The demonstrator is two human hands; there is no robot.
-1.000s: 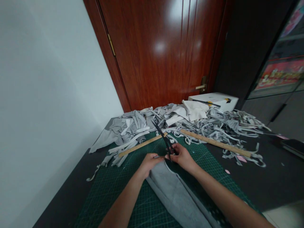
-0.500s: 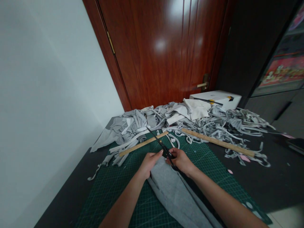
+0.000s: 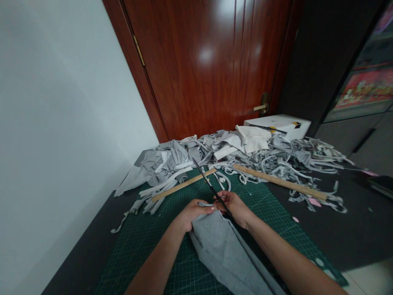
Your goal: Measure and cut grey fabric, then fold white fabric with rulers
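Since a second ago the scissors (image 3: 211, 186) have tilted so the blades point further up and left, and the left hand (image 3: 193, 213) has drawn closer to the right hand (image 3: 235, 207), bunching the cloth's (image 3: 224, 250) far edge.

The right grip is closed around the scissors' handles, the thin black blades close together and angled up-left over the mat (image 3: 144, 246). The left grip is pinched shut on the far edge of the grey cloth, fingertips just beside the blades. The cloth lies on the mat between the forearms, running back toward the person.

The green gridded mat covers the near part of a dark bench (image 3: 353, 233). Beyond the hands two wooden rulers lie on it: one (image 3: 181, 185) slanting left, under the blade tips, the other (image 3: 281, 182) slanting right. Behind them a heap of grey and white strips (image 3: 245, 153) spreads across the bench. A few pink bits (image 3: 313, 201) lie at the right.

At the far edge stands a white box (image 3: 281, 125), shut, with a dark tool lying on its lid. Behind is a red-brown door (image 3: 211, 65) with a brass handle, a white wall (image 3: 55, 102) at left
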